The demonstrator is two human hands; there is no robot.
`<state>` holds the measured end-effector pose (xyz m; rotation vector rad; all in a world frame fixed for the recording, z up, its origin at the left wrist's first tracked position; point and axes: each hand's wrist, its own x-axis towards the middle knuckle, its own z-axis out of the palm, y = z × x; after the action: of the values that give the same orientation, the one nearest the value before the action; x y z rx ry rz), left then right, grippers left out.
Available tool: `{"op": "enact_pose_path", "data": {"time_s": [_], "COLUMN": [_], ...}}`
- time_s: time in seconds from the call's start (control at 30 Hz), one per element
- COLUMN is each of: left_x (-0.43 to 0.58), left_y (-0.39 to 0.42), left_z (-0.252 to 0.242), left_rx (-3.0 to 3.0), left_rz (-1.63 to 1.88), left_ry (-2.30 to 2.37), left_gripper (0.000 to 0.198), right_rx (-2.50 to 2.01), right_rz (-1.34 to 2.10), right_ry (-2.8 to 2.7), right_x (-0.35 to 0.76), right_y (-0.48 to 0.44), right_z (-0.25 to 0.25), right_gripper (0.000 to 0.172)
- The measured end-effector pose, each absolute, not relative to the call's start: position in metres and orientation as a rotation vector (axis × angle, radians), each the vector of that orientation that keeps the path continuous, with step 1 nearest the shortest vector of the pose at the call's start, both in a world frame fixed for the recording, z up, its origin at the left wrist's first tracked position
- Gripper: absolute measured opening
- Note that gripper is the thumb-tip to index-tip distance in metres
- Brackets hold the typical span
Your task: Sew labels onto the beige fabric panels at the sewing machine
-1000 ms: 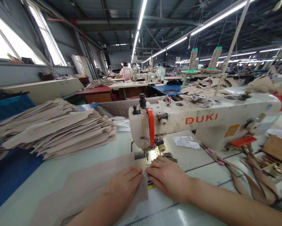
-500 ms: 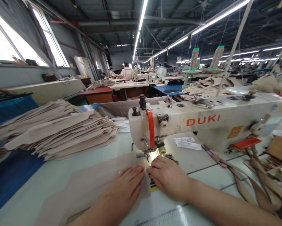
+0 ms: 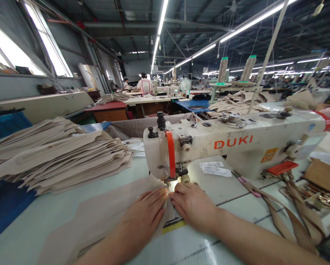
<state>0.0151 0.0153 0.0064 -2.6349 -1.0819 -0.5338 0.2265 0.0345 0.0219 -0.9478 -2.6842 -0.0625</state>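
Observation:
A beige fabric piece (image 3: 98, 209) lies on the pale sewing table, its far end beneath the needle area of the white sewing machine (image 3: 192, 143). My left hand (image 3: 142, 215) rests flat on this fabric, fingers extended toward the needle. Just right of the needle, my right hand (image 3: 195, 206) has its fingers curled together at the fabric's edge; the fingertips are partly hidden. The two hands nearly meet in front of the lit presser foot area. Below them a yellow strip (image 3: 173, 227) shows on the table.
A tall stack of beige cut pieces (image 3: 98, 162) stands at left. Right of the machine head lie white labels (image 3: 216, 169), scissors (image 3: 244, 182) and brown straps (image 3: 286, 209). Behind the machine are thread cones (image 3: 222, 70) and a person (image 3: 146, 84) seated farther off.
The view has turned slightly right. The fabric has slid a little forward under the machine, and more of the yellow strip shows. Both hands keep nearly the same pose beside the needle.

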Motion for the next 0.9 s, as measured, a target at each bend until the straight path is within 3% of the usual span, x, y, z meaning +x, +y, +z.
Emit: {"op": "enact_pose_path", "data": {"time_s": [0.9], "left_x": [0.016], "left_y": [0.031], "left_z": [0.007], "left_rx": [-2.587], "left_rz": [-0.575], "left_ry": [-1.016], "left_gripper": [0.033], "right_rx": [-0.956], "right_rz": [-0.138], "right_ry": [-2.658], "right_x": [0.226], "right_y": [0.035], "right_z": [0.018], "right_gripper": [0.015]}}
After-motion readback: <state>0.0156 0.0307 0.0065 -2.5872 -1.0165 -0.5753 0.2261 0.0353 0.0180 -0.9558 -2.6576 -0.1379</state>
